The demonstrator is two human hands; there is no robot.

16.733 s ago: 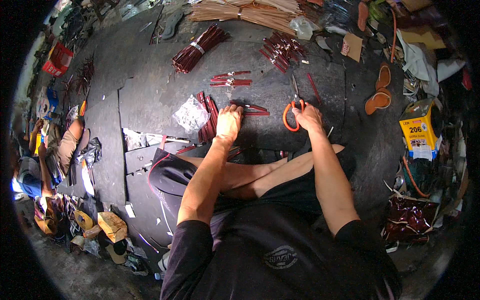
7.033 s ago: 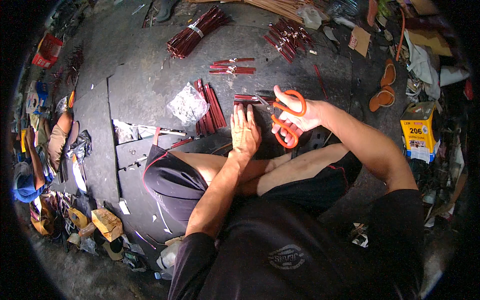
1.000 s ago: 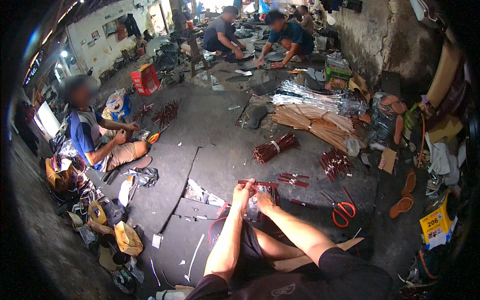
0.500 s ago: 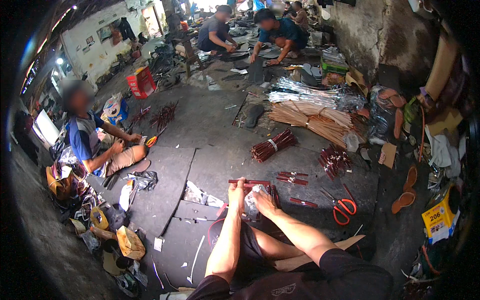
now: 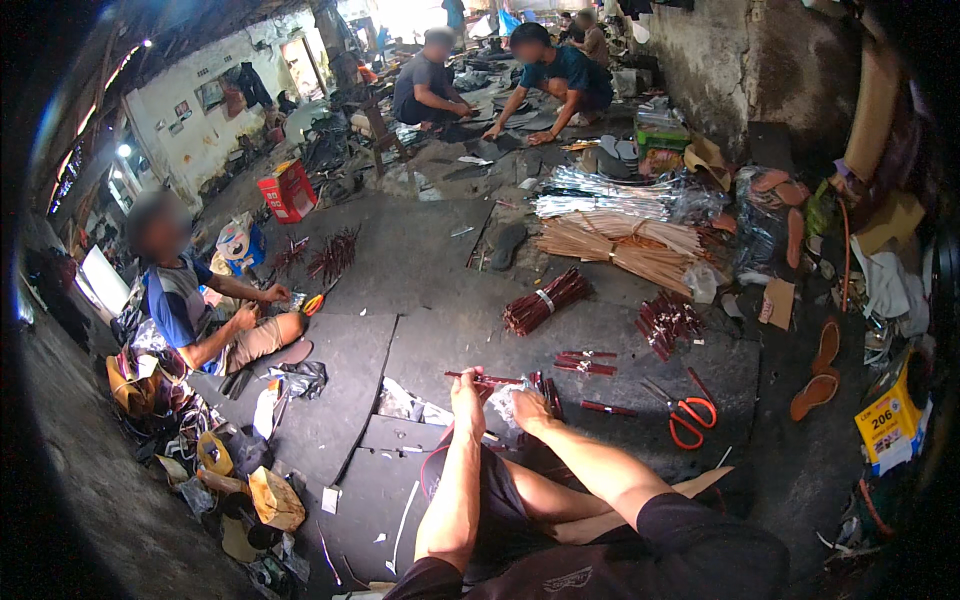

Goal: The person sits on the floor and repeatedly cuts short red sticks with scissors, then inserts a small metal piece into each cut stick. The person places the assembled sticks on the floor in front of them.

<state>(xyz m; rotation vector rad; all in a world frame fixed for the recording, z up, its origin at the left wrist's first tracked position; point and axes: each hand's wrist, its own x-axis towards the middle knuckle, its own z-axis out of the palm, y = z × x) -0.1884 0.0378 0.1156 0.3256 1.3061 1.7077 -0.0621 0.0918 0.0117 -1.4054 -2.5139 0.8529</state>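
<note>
Fingers of the left hand pinch dark red strips; right hand touches them.

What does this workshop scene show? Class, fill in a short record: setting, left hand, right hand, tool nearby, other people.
Setting: dark floor of a cluttered workshop
Left hand: holds thin red strips
Right hand: on a clear plastic bag beside the strips
Tool nearby: orange scissors lying on the floor, untouched
Bundles: red bundle, tan bundle
Other people: one seated person at left, more at the back
</note>
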